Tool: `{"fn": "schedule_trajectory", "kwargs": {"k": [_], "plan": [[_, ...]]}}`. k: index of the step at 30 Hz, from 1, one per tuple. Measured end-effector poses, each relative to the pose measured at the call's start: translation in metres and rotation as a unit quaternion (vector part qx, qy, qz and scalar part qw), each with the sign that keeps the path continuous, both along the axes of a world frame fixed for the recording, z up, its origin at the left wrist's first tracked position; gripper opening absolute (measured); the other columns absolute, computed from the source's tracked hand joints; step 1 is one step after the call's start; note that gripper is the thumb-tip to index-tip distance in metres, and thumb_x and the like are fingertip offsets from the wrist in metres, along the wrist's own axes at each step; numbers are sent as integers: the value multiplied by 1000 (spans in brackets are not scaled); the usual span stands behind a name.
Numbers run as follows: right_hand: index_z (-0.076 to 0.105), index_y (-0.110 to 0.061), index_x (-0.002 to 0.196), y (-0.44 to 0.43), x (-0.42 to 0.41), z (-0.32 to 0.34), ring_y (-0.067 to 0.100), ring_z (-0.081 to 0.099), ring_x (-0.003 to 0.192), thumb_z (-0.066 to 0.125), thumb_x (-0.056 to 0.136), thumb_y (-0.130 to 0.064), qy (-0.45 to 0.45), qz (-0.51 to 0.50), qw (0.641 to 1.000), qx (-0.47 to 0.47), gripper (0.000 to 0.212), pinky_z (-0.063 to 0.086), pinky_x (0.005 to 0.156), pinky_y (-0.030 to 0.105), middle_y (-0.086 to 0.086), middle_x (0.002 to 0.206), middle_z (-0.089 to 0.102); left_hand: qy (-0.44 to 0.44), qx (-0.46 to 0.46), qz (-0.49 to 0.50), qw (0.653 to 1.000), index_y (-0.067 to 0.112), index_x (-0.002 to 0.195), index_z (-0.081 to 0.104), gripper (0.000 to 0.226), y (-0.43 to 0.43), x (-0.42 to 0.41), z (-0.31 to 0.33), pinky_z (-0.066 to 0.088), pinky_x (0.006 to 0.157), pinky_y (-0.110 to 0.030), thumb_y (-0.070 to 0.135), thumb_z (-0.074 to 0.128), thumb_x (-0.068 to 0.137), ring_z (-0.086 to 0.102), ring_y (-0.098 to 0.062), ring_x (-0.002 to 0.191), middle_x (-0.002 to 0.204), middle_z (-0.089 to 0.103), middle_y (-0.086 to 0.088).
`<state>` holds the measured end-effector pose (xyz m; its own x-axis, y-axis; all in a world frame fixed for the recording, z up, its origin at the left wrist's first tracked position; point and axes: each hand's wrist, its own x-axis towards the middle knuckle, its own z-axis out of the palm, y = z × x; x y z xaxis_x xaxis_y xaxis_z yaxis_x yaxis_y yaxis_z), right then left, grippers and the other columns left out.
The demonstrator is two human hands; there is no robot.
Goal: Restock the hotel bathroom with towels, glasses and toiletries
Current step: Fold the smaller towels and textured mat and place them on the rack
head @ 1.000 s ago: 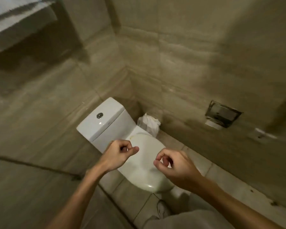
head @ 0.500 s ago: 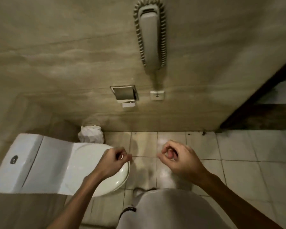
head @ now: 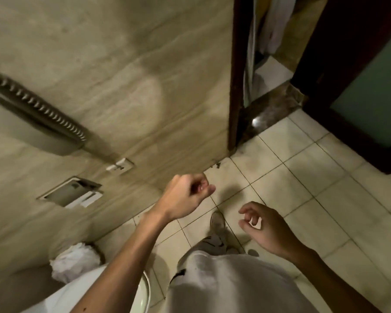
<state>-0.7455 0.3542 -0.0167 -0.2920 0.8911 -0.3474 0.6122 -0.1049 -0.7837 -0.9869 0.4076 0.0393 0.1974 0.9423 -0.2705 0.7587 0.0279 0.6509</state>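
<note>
Beige stone wall fills the space above and to the left of the left hand, and pale floor tiles run beneath both hands. The left hand is curled into a fist with the thumb tip out, and nothing shows inside it. The right hand, lower and to its right, hangs with loosely bent fingers and also appears empty; the pale patch between its fingers looks like tile.

No towels, glasses or toiletries are plainly in view. The nearest candidate is white fabric hanging past the dark door frame, well above and beyond the right hand, but I cannot tell whether it is a towel.

With both hands empty, the likely slip is leaving this corner unchecked. The recessed paper holder, left of the left hand, shows only a small white flap, so a missing roll could be overlooked.

Footing is the other risk. The dark stone threshold sits in the doorway ahead of the shoe, and a hurried step could catch it. The lined waste bin and toilet rim sit close by the left forearm, where a swinging arm or heel could knock the bin over. The wall phone juts out further left.
</note>
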Motion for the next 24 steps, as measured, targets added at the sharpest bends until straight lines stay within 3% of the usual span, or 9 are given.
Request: {"fn": "schedule_trajectory", "kwargs": {"k": [7, 12, 17, 21, 24], "plan": [[59, -33, 108, 102, -23, 43, 2, 55, 84, 62, 85, -49, 29, 5, 996, 81, 28, 45, 68, 19, -15, 92, 58, 22, -92, 14, 995, 19, 76, 64, 30, 49, -48, -62, 45, 65, -27, 43, 64, 93, 56, -3, 64, 72, 65, 9], [58, -34, 108, 155, 20, 62, 3, 55, 85, 57, 83, -55, 26, -42, 992, 114, 33, 44, 67, 15, -16, 90, 57, 50, -135, -20, 989, 27, 79, 66, 26, 107, -30, -81, 47, 68, -30, 49, 63, 91, 62, -4, 81, 81, 68, 13], [60, -29, 97, 189, 112, 26, -2, 53, 71, 65, 87, -44, -39, -96, 991, 81, 19, 44, 61, 14, -16, 76, 54, 18, -130, -96, 987, 26, 69, 53, 36, 189, 80, -83, 41, 63, -33, 56, 64, 85, 47, -7, 62, 66, 52, 12], [57, -30, 101, 206, 197, -2, -4, 54, 79, 66, 88, -41, -66, -157, 985, 21, 19, 45, 68, 18, -19, 83, 55, -30, -55, -184, 981, 14, 75, 48, 35, 267, 207, -36, 41, 68, -33, 40, 64, 93, 47, -12, 70, 71, 47, 8], [57, -34, 103, 224, 243, -5, -6, 55, 81, 54, 83, -62, -79, -175, 981, 3, 35, 39, 67, 11, -24, 87, 56, -38, 25, -237, 970, 17, 77, 50, 30, 313, 278, 14, 41, 71, -24, 39, 62, 94, 50, -10, 81, 77, 50, 7]]}}
